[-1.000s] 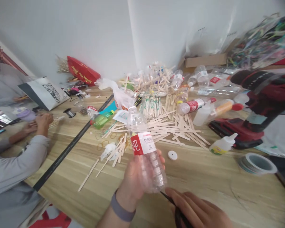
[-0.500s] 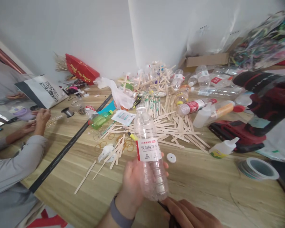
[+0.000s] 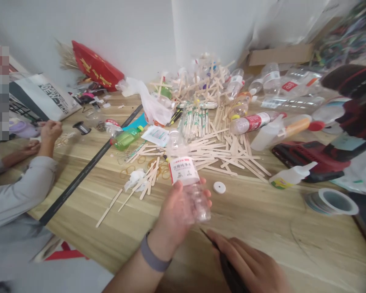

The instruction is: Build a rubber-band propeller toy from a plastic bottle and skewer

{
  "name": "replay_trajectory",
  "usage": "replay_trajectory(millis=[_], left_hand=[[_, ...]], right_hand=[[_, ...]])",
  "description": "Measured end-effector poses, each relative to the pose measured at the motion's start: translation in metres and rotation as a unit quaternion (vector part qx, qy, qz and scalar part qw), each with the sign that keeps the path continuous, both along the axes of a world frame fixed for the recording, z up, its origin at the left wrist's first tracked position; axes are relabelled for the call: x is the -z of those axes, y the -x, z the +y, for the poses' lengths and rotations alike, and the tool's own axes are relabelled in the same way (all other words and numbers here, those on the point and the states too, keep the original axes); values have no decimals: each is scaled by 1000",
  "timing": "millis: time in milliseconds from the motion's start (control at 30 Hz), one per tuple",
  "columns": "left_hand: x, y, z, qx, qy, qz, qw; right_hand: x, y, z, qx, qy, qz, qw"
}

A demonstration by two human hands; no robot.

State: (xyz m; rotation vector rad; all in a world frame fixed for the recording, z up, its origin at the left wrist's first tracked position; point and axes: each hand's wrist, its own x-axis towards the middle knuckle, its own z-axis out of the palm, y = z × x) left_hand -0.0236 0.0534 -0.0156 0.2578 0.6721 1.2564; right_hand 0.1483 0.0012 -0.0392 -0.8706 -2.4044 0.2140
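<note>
A clear plastic bottle [image 3: 184,171] with a red and white label is held in my left hand [image 3: 178,209], fingers wrapped round its lower half, its neck pointing away from me. My right hand [image 3: 247,260] is closed round a dark, slim tool [image 3: 228,270] whose thin pointed tip lies just below the bottle's base, apart from it. The lower part of the tool is hidden by the hand and the frame edge. Wooden sticks [image 3: 240,158] lie scattered behind the bottle, and a white disc [image 3: 219,187] rests to its right.
A red and black power drill [image 3: 320,156], a glue bottle [image 3: 293,175] and a tape roll [image 3: 335,201] stand at the right. More bottles [image 3: 253,122] lie behind. At the left are a green bottle [image 3: 128,137], a wire spool [image 3: 81,127] and another person's hands [image 3: 50,132].
My left hand has moved the bottle away from me and tilted it flatter. The tool's tip and the bottle's base are now farther apart. The view has shifted slightly.
</note>
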Motion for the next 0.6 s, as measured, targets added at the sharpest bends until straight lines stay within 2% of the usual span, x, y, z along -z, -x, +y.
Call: replay_trajectory(millis=[67, 233, 500, 600], left_hand=[[-4, 0, 2, -38, 40, -11, 998], [-8, -3, 3, -51, 97, -14, 994], [-8, -5, 2, -55, 98, -2, 994], [-9, -5, 1, -54, 99, -1, 994]], right_hand=[[5, 3, -1, 23, -19, 43, 999], [17, 9, -3, 53, -45, 81, 994], [-8, 19, 3, 69, -67, 49, 994], [-8, 22, 4, 74, -70, 48, 994]])
